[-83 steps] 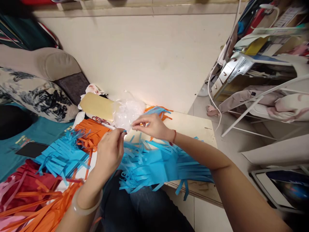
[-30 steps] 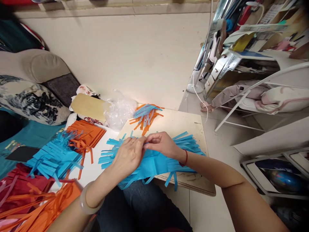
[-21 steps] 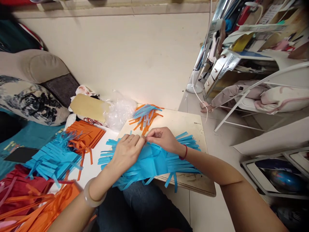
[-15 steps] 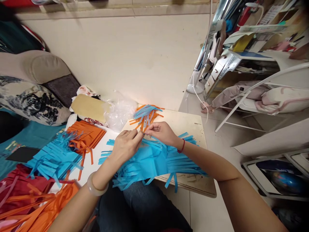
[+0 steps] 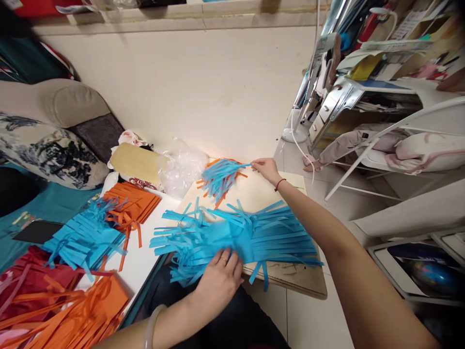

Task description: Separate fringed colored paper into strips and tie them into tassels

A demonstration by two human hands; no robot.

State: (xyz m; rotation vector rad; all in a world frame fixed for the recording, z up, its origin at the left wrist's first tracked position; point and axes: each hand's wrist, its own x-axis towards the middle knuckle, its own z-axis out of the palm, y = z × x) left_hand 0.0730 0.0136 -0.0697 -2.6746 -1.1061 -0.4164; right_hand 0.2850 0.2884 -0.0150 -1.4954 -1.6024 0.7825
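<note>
Behind the left hand (image 5: 221, 278), some blue fringed paper (image 5: 279, 240) is hidden.

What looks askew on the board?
The fringed blue sheet: its left-end strips curl and tangle, while the right-end ones lie fairly straight. A couple also droop over the board's near edge.

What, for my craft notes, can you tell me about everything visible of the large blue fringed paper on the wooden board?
The large blue fringed paper looks thin, with a plain middle band and long strips at both ends. Strips toward the picture's right lie mostly straight; those toward the left are curled and tangled. It lies spread on the wooden board, some strips hanging over the near edge. The left grip seems to touch its near side.
</note>
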